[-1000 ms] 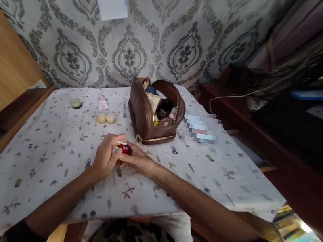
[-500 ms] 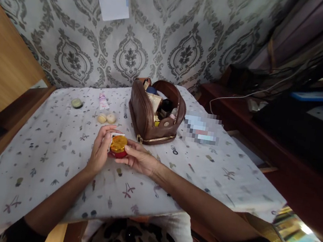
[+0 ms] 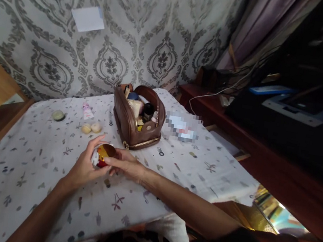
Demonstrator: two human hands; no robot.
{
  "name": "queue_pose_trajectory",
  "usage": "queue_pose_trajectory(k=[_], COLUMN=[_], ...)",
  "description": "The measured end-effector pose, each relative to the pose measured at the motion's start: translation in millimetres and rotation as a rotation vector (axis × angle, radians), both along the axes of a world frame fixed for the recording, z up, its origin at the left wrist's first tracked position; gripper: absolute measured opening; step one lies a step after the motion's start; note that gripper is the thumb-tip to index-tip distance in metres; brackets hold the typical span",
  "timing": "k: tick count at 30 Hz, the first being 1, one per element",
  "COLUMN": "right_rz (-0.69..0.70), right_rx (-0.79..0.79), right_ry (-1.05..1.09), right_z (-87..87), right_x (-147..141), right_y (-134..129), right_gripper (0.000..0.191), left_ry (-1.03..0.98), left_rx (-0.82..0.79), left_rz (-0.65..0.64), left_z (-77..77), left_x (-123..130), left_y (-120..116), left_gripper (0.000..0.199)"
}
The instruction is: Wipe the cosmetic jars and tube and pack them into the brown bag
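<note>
A small round jar (image 3: 106, 151) with a shiny gold lid and a red lower part is held between both hands, low over the table in front of the bag. My right hand (image 3: 128, 165) grips it from the right, thumb laid on its near side. On the other side, my left hand (image 3: 84, 165) curves round a crumpled white wipe (image 3: 94, 157) pressed to the jar's left edge. Just beyond stands an unzipped brown bag (image 3: 127, 123), filled with several cosmetics. Two cream-coloured round pieces (image 3: 91, 127) lie past my left fingertips.
A pink-and-white tube (image 3: 87, 111) and a small green round container (image 3: 58, 115) lie at the back left of the patterned tablecloth (image 3: 49, 168). Right of the bag is a blurred-out flat item (image 3: 182, 126). A dark red desk (image 3: 236, 153) with a white cable borders the right side.
My view has swung to the right, so the table things sit further left. The jar has tilted and turned in my hands; my left fingers have spread wider around it.
</note>
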State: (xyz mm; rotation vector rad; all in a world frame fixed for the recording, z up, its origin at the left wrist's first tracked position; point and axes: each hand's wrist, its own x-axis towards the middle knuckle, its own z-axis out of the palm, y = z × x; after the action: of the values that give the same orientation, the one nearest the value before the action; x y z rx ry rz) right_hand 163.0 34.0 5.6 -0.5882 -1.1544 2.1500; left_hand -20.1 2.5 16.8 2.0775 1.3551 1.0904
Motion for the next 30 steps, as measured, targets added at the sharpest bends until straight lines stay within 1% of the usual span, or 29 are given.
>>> queue_pose_trajectory(k=[3, 5, 8, 11, 13, 14, 16, 19, 22, 24, 25, 27, 28, 30], right_rz=[-0.2, -0.292, -0.277, -0.295, -0.323, -0.32, -0.295, -0.288, -0.351, -0.379, -0.387, -0.409, -0.434, -0.521], right_rx=[0.132, 0.279, 0.494, 0.609, 0.6, 0.56, 0.433, 0.281, 0.233, 0.198, 0.18, 0.176, 0.202, 0.317], right_ry=[-0.194, -0.286, -0.376, -0.387, -0.364, -0.341, -0.284, -0.232, -0.197, -0.149, -0.119, -0.064, -0.053, -0.089], right_z=[0.8, 4.0, 11.7, 16.5, 16.7, 16.4, 15.5, 14.9, 14.5, 14.9, 15.9, 21.1, 25.8, 39.3], right_x=[2.0, 7.9, 22.2, 36.9, 45.1, 48.8, 55.8, 65.8, 75.2, 81.6, 85.4, 95.0, 101.0, 115.8], right_y=[-2.6, -5.0, -9.4, -13.5, -15.7, -16.6, -17.7, -18.9, -21.1, -23.1, -23.6, -22.3, -19.8, -9.6], right_gripper=[0.074, 0.078, 0.078, 0.067, 0.06, 0.058, 0.056, 0.059, 0.059, 0.058, 0.057, 0.058, 0.057, 0.056], left_ry=[0.097, 0.148, 0.218, 0.248, 0.252, 0.256, 0.277, 0.281, 0.231, 0.18, 0.153, 0.124, 0.126, 0.152], left_rx=[-0.031, -0.064, -0.114, -0.154, -0.153, -0.136, -0.071, 0.131, 0.363, 0.453, 0.466, 0.419, 0.375, 0.29], left_rz=[-0.032, -0.033, -0.055, -0.075, -0.061, -0.051, -0.05, -0.081, -0.084, -0.049, -0.031, -0.03, -0.044, -0.069], left_z=[7.0, 12.2, 19.5, 24.3, 25.3, 25.1, 23.8, 21.1, 20.8, 22.0, 22.5, 22.1, 20.8, 15.4], left_x=[-4.6, -5.9, -4.8, -0.1, 4.5, 7.1, 13.4, 26.2, 42.7, 52.8, 56.8, 62.1, 63.5, 65.0], left_y=[-2.4, -5.0, -7.9, -7.7, -6.3, -5.5, -4.3, -4.5, -7.2, -9.3, -9.9, -10.1, -9.6, -7.7], left_gripper=[0.078, 0.079, 0.077, 0.074, 0.069, 0.066, 0.06, 0.045, 0.034, 0.029, 0.025, 0.017, 0.014, 0.007])
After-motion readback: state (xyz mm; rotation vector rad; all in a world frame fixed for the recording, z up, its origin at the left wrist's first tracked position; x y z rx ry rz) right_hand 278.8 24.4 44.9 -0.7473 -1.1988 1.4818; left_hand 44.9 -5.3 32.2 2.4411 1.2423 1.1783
